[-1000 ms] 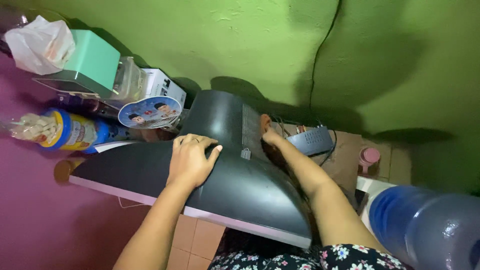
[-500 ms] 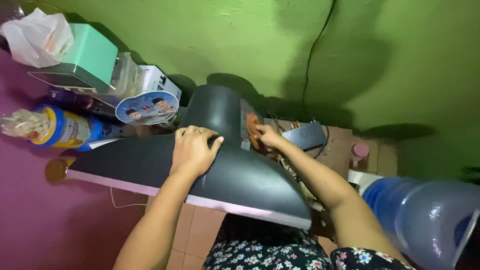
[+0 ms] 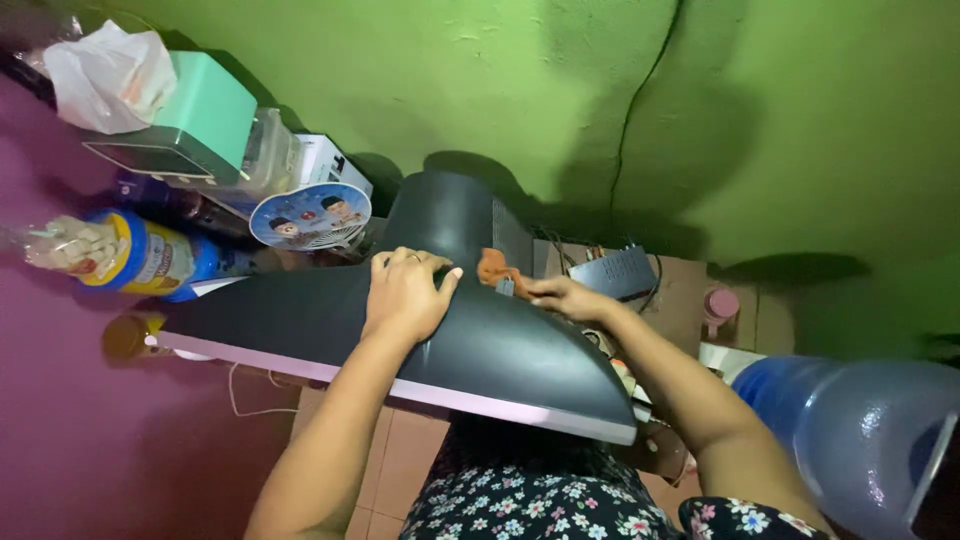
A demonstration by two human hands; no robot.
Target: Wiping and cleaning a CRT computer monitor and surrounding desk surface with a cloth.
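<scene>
Left hand (image 3: 405,293) is lying spread flat on the dark TV (image 3: 470,340), steadying it. Right hand (image 3: 562,296) is pinching an orange rag (image 3: 492,267) against the TV's far-right back. Wiping looks mid-way; near casing seemingly left.

Green plaster wall (image 3: 560,90) far side w/ a dark cable (image 3: 640,95) running down it; purple wall (image 3: 90,420) left; tan floor tiles (image 3: 395,470) near; dim light, big shadows.

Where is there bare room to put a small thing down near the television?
Bare wood lies between the set-top box and the pink cup. The television top is free beside the left hand. Left of it, the jar, disc and boxes crowd together.
</scene>
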